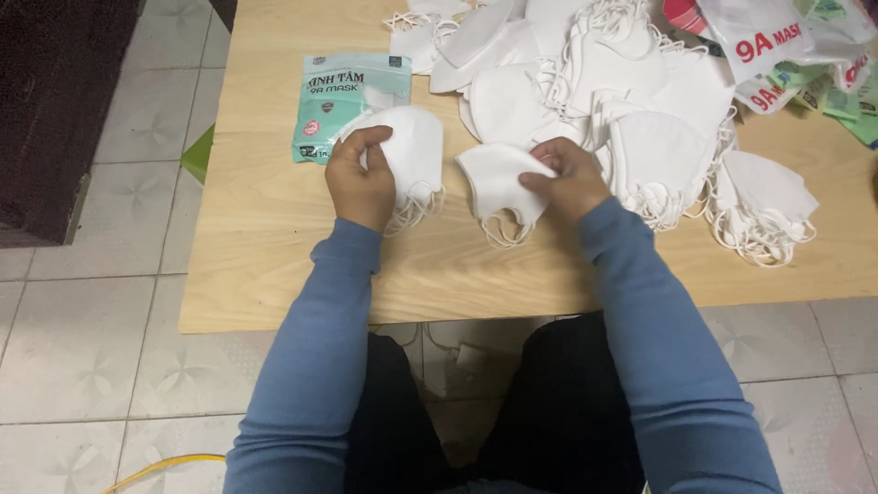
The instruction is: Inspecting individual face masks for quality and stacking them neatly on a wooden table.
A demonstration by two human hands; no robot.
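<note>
My left hand (359,176) grips a folded white face mask (413,151) by its left edge, its ear loops trailing onto the light wooden table (274,247). My right hand (572,178) pinches a second white mask (494,183) at its right side, loops hanging toward me. A teal mask pouch (334,96) lies flat just beyond my left hand, partly covered by the first mask. Both sleeves are blue.
A large heap of white masks (640,101) covers the table's far middle and right. White and green printed packets (777,46) lie at the far right corner. Tiled floor surrounds the table; a dark cabinet (55,110) stands at left, a yellow cable (165,465) below.
</note>
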